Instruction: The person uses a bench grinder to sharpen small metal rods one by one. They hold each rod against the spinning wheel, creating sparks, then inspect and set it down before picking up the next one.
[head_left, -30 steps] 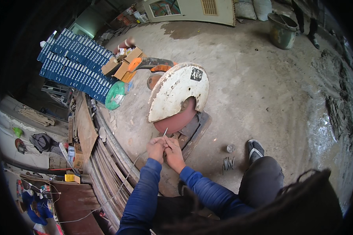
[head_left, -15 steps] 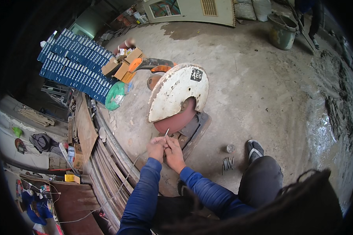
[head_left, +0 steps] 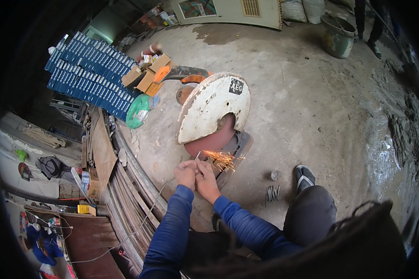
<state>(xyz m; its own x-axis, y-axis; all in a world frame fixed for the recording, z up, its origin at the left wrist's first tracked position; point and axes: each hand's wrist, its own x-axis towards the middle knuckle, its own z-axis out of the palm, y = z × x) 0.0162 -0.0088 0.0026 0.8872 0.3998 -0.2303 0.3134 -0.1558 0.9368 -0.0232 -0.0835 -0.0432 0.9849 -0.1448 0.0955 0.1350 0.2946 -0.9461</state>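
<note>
My left hand point(head_left: 186, 175) and my right hand point(head_left: 205, 181) are closed together on a thin metal rod point(head_left: 198, 156), its tip at the lower edge of the red cutting disc point(head_left: 212, 139). Orange sparks point(head_left: 221, 159) spray rightward from that contact. The saw has a worn white guard point(head_left: 205, 107) over the disc, an orange-black handle point(head_left: 186, 73) and a dark base point(head_left: 242, 146). To the right of my hands, a small metal cup point(head_left: 275, 175) and a bunch of short metal rods point(head_left: 272, 194) lie on the floor near my sandalled foot point(head_left: 304, 179).
Long boards and pipes point(head_left: 130, 190) line my left. Stacked blue boxes point(head_left: 88, 69), open cartons point(head_left: 151, 79) and a green bundle point(head_left: 136, 111) are behind them. A bucket point(head_left: 335, 39), sacks point(head_left: 293, 11), a panel point(head_left: 223, 11) and another person's legs point(head_left: 372, 32) are at the back. Wet muck point(head_left: 400, 135) lies rightward.
Sparks have appeared at the rod's tip. My hands stay nearly in place. The other person's legs have shifted near the bucket, along with the long tool beside them.
</note>
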